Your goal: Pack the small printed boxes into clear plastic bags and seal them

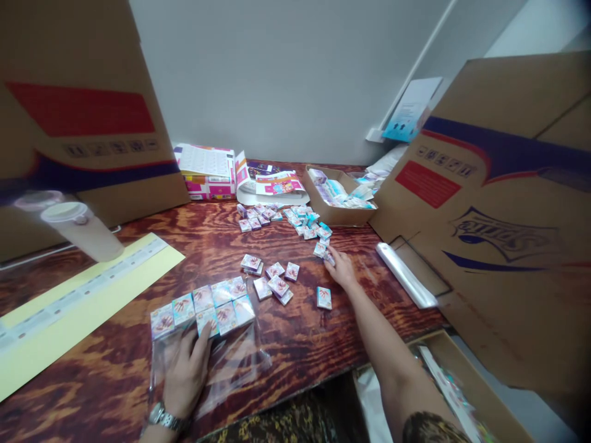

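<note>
My left hand (185, 372) lies with fingers stretched over clear plastic film (235, 363). Its fingertips touch the lower edge of a block of small printed boxes (202, 298), set in two rows on the film. Farther right, my right hand (341, 269) has its fingers closed on a small box (329, 257), partly hidden by them. Just beyond it is a cluster of blue-and-white small boxes (308, 221). One single box (324, 298) lies nearer me, left of my forearm. Between the hands is a loose group of purple-tinted boxes (278, 285).
An open carton (339, 212) of packets stands at the back. Large cardboard boxes (521, 184) flank the wooden table (138, 289). A film roll (406, 275) lies at right, a yellow sheet (138, 271) and a bottle (85, 234) at left. Below the right edge sits another open box (480, 375).
</note>
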`<state>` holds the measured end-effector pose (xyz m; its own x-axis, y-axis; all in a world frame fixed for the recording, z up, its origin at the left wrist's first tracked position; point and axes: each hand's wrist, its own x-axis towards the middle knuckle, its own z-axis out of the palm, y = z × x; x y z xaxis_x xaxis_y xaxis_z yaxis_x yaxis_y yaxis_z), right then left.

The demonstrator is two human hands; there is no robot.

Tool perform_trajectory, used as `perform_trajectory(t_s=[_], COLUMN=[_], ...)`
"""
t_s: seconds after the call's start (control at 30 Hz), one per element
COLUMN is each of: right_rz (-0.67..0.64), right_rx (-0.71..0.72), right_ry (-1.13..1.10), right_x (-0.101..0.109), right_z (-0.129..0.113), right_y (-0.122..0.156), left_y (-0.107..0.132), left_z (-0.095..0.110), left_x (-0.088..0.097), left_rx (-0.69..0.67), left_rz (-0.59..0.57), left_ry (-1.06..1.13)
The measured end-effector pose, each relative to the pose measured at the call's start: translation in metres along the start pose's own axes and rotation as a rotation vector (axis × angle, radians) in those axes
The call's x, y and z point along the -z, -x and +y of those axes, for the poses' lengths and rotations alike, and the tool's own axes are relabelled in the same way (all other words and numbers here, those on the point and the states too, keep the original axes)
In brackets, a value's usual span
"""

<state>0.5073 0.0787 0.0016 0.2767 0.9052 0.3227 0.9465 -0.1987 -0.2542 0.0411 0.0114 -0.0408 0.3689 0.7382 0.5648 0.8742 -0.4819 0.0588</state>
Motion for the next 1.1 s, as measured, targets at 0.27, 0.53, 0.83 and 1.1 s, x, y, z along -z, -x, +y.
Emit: perform_trajectory(t_s=[0.27, 0.53, 0.83, 1.1], right_rz=[-0.048, -0.263, -0.071, -0.015], right_rx=[0.177, 0.309, 0.319, 0.356], right_ry=[-0.261, -0.194, -0.277, -0.304], right_x=[0.020, 0.021, 0.025, 0.020], right_z=[-0.075, -0.136, -0.128, -0.123], right_y=[0.050, 0.152, 0.159, 0.169], left_y=[-0.002, -0.004, -0.007, -0.003], left_z=[0.002, 0.002, 0.004, 0.002], left_x=[0.002, 0.003, 0.006, -0.001], left_rx=[0.011, 0.037, 0.072, 0.093], left_rz=[-0.005, -0.012, 0.004, -0.010], left_ry=[0.075, 0.098, 0.110, 0.141])
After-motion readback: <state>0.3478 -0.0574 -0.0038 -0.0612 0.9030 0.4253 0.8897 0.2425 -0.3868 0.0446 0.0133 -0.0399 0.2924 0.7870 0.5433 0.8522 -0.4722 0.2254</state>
